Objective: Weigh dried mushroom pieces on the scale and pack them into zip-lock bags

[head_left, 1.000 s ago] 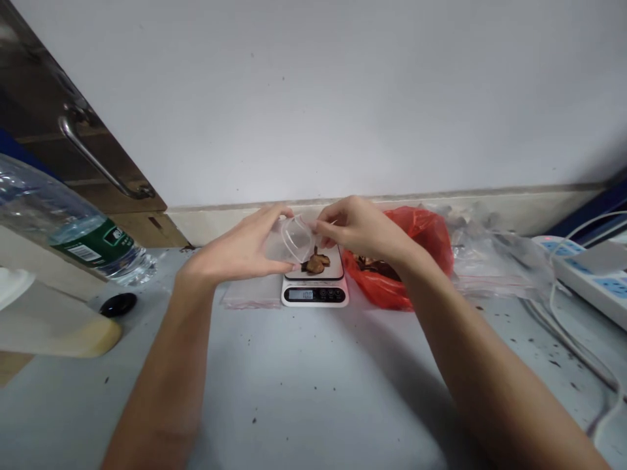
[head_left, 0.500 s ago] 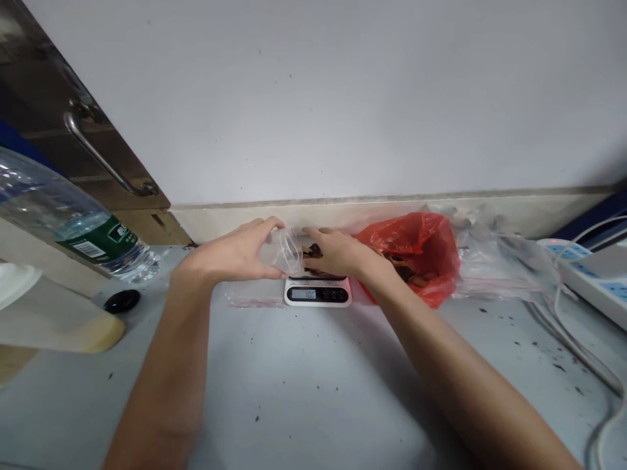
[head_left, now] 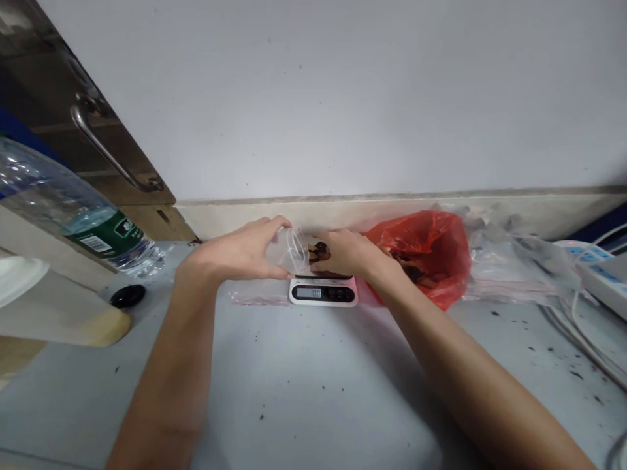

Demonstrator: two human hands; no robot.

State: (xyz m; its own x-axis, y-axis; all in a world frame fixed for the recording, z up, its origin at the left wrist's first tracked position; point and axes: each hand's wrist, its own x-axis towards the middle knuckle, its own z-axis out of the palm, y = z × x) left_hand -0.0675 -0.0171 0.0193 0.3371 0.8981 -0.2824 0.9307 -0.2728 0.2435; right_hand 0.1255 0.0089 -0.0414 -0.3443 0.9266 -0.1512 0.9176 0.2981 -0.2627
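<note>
Holding a small clear zip bag (head_left: 289,251) in the left hand (head_left: 245,253), with thumb and fingers curved wide apart around it, and keeping its open mouth toward the right. Just beside this mouth, brown dried pieces (head_left: 319,250) above the platform of a white digital scale (head_left: 323,292), partly covered by the right hand (head_left: 345,251). Reaching with this right hand from the other side, fingers bent and thumb below, close around the pieces; cannot tell whether pinching them or only touching. On the front of the scale, a lit display with digits, too small for reading the decimal point surely. Behind the right wrist, an open red plastic bag (head_left: 443,232) with more brown pieces inside. To the left of the scale, flat clear bags (head_left: 257,293) on the grey worktop (head_left: 284,365); farther right, a pile of clear plastic bags (head_left: 509,264) near a white power strip (head_left: 605,274). At the far left, a tilted-looking water bottle (head_left: 105,232) with green label, a translucent container (head_left: 53,307) and a small black object (head_left: 127,296).
</note>
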